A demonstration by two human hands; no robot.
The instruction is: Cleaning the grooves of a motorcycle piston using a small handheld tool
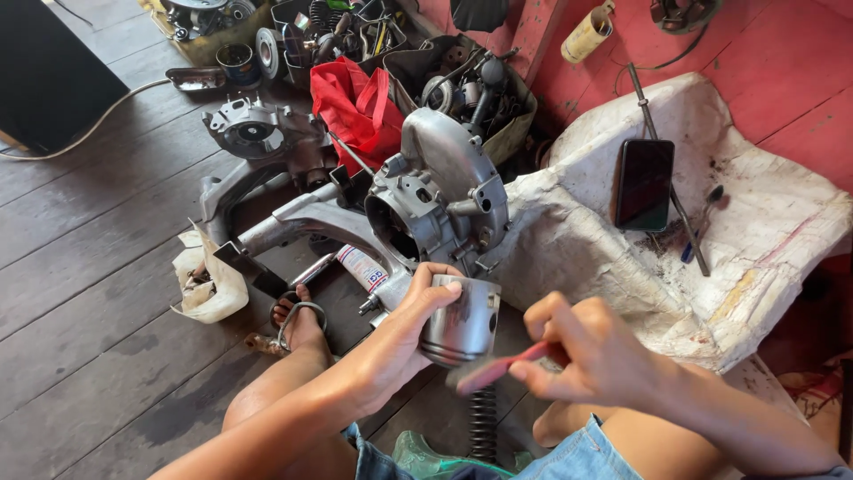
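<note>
We grip the metal piston (462, 320) in our left hand (400, 342); our right hand (591, 351), just beside it, pinches a red brush (498, 369) against it.

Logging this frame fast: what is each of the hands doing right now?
Left hand: closed around a grey metal piston.
Right hand: closed on a red-handled brush, its blurred tip at the piston.
</note>
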